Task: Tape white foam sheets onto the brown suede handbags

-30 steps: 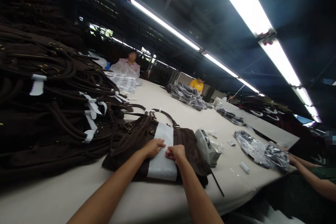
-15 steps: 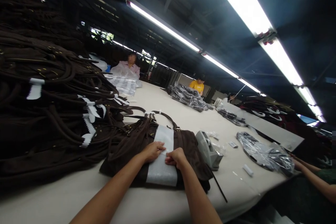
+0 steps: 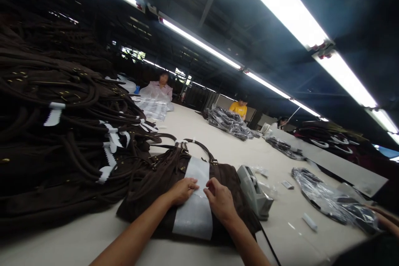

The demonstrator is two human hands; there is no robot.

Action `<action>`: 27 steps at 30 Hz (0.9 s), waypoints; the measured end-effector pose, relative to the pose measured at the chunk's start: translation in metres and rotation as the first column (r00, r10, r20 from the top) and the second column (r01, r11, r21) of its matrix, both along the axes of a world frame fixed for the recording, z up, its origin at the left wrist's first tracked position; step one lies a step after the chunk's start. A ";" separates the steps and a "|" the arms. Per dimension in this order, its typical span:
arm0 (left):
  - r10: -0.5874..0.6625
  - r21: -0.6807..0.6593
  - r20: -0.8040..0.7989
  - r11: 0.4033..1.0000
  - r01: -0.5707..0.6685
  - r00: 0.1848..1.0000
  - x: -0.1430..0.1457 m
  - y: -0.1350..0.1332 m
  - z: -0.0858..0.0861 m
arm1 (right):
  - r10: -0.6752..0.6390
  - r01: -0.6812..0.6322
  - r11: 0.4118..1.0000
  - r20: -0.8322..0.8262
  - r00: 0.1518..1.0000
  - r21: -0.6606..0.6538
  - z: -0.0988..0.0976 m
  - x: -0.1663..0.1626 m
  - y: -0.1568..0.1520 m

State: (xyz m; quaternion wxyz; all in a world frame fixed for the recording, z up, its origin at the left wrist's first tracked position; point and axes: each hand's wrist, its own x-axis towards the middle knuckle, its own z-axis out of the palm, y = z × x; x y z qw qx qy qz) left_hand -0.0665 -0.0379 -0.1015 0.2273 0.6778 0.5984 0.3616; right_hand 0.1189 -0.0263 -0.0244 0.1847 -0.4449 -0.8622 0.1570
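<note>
While left hand [image 3: 183, 190] rests on pale wrap [image 3: 193, 220], right hand [image 3: 221, 200] curls — either's pinch unclear, card [image 3: 287, 185] illegible.

a white strip [image 3: 192, 216] on a brown bag [image 3: 166, 176] is touched by the left hand [image 3: 183, 191], the right hand [image 3: 222, 200] held close.

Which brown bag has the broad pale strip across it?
The brown bag beside the grey tape dispenser, its strip under the left hand; the piled bags at left show no such strip.
</note>
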 end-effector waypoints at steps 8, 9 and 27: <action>-0.001 -0.021 -0.049 1.000 0.000 0.999 0.000 0.000 0.009 | 0.161 -0.165 0.985 -0.099 0.982 -0.041 0.026 0.048 0.013; -0.012 -0.020 -0.055 1.000 0.011 0.998 -0.001 0.001 0.008 | 0.075 -0.080 0.997 -0.202 0.977 -0.014 0.036 0.063 0.026; -0.065 0.025 -0.093 0.997 0.068 0.994 -0.023 0.025 -0.009 | -0.594 0.289 0.698 -0.305 0.745 -0.655 0.019 0.223 0.146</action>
